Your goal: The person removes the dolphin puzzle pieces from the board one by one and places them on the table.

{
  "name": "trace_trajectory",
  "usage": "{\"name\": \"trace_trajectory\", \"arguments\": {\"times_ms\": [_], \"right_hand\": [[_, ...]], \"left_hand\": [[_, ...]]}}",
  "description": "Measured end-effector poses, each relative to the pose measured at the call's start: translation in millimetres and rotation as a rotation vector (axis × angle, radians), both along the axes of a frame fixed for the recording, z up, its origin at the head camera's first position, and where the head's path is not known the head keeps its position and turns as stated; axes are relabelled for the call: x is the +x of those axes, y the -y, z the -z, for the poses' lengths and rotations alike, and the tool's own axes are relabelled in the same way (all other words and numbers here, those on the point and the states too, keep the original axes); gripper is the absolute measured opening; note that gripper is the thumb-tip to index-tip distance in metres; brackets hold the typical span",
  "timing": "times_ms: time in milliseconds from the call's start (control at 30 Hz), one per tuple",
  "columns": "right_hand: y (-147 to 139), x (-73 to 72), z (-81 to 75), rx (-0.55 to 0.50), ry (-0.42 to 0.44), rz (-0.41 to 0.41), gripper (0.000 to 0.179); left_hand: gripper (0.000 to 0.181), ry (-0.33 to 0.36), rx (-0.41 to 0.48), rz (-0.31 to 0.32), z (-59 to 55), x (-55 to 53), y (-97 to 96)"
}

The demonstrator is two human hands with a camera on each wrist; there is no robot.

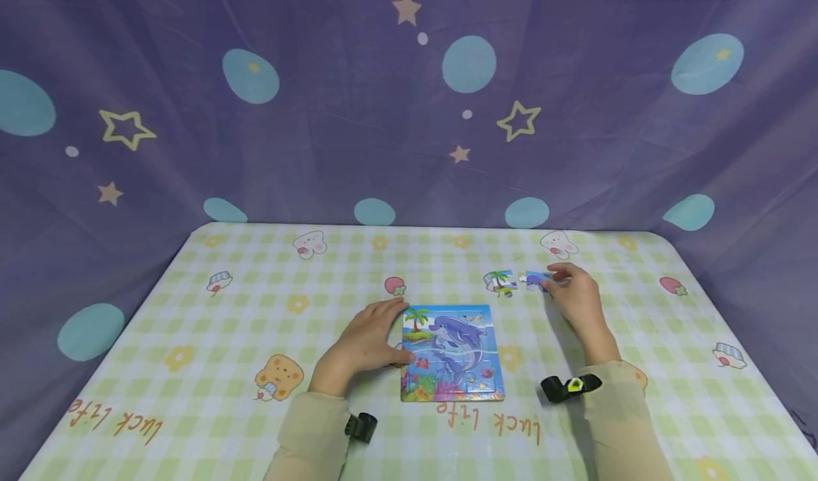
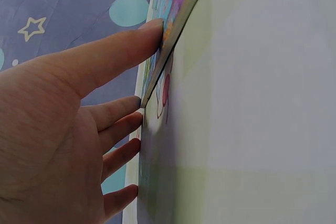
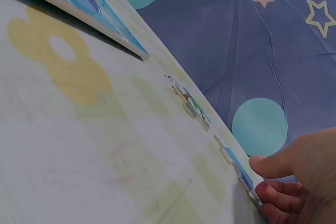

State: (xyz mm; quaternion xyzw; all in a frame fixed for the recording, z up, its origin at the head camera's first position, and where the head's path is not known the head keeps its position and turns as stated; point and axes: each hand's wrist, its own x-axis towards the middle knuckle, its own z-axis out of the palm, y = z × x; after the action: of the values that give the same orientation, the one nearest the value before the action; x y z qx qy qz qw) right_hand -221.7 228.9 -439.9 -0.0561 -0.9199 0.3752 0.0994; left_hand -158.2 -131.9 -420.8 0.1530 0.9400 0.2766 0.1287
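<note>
A square jigsaw puzzle point(image 1: 456, 353) with a dolphin, a palm tree and sea plants lies flat at the table's middle. My left hand point(image 1: 363, 342) rests along its left side, thumb on the top face, fingers extended toward the far left corner. In the left wrist view, the thumb touches the edge of the puzzle point(image 2: 176, 30). Beyond the puzzle, to the right, my right hand point(image 1: 578, 303) holds a small blue puzzle piece point(image 1: 535, 280) at its right end, between thumb and fingers. Just left of it lies a piece with a palm tree point(image 1: 501, 280).
A table point(image 1: 211, 339) with a green-and-white checked cloth bears printed flowers and cartoon figures. Behind it hangs a purple curtain point(image 1: 332, 133) with stars and blue ovals. Dark bands with small devices point(image 1: 571, 386) sit on both wrists.
</note>
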Motion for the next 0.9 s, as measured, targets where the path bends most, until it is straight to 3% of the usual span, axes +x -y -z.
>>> {"name": "trace_trajectory", "arguments": {"times_ms": [233, 900], "right_hand": [[3, 1.2, -6.0, -0.040, -0.017, -0.077, 0.032], [38, 3.4, -18.1, -0.074, -0.005, -0.444, 0.028]], "left_hand": [[0.088, -0.003, -0.001, 0.005, -0.1, 0.5, 0.0], [0.089, 0.007, -0.007, -0.002, -0.5, 0.0, -0.5]]}}
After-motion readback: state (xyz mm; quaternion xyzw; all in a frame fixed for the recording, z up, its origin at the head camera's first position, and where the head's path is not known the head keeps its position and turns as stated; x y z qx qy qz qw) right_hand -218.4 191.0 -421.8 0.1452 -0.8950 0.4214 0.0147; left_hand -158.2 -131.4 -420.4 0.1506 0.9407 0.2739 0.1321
